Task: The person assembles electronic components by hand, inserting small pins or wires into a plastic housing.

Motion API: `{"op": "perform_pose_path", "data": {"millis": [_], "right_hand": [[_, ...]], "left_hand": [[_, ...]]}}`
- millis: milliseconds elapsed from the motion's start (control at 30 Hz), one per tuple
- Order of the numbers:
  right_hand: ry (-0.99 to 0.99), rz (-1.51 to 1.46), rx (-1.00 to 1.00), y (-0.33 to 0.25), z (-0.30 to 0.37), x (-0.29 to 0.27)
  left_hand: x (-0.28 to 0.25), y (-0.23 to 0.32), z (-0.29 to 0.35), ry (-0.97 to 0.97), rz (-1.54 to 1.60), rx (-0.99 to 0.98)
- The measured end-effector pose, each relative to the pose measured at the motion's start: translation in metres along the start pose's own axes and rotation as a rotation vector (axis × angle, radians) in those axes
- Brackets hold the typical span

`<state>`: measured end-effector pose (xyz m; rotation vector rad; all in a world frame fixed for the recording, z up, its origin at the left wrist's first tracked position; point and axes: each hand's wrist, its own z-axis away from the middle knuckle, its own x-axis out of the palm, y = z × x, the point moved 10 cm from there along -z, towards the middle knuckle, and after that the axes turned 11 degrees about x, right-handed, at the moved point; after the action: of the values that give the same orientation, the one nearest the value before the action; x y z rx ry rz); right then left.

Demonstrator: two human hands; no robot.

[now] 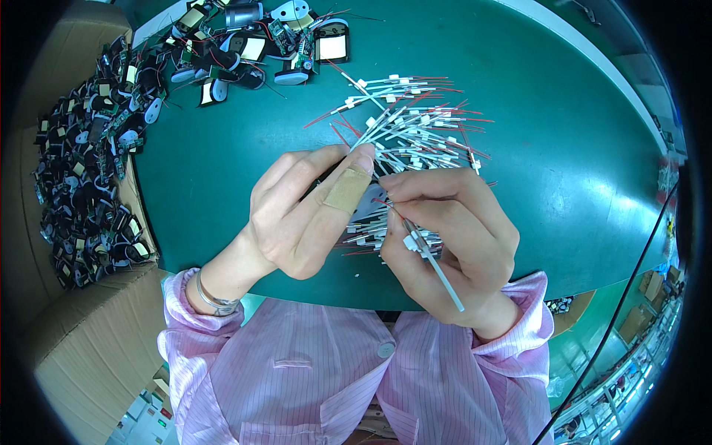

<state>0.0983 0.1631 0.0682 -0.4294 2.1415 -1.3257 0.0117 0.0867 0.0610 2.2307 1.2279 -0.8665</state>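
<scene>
My left hand [297,211], with a tan bandage on one finger, is closed around a small device part [368,203] with a light grey plate; most of that part is hidden behind the fingers. My right hand [463,241] pinches a thin grey-white wire lead [445,283] with a white connector and fine red wire ends. Those red ends lie close to the grey plate, between both sets of fingertips; whether they touch it I cannot tell. Just beyond my hands a loose heap of similar wire leads [419,141] is spread out, and some more show beneath them.
A cardboard box [96,311] full of black device parts [81,178] stands at the left. More of these parts, some with green circuit boards, are heaped on the green table [564,148] at the far left. A black cable [619,311] crosses the right side.
</scene>
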Motion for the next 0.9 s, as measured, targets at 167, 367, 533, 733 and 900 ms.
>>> {"op": "perform_pose_path", "data": {"millis": [167,367,533,733,900], "right_hand": [[0.017,0.015,-0.035,-0.003,0.001,0.000],[0.009,0.035,-0.024,-0.002,0.002,0.002],[-0.008,0.044,0.017,0.001,0.001,0.005],[-0.031,0.067,0.098,0.010,0.001,0.009],[-0.053,0.059,0.159,0.019,0.004,0.014]], "left_hand": [[0.000,0.000,-0.002,-0.032,0.007,-0.006],[0.000,0.001,0.000,-0.009,0.010,0.006],[0.002,0.000,0.002,-0.024,0.020,-0.020],[0.014,-0.013,0.007,-0.026,0.185,-0.190],[0.025,-0.015,0.008,-0.131,0.284,-0.263]]}}
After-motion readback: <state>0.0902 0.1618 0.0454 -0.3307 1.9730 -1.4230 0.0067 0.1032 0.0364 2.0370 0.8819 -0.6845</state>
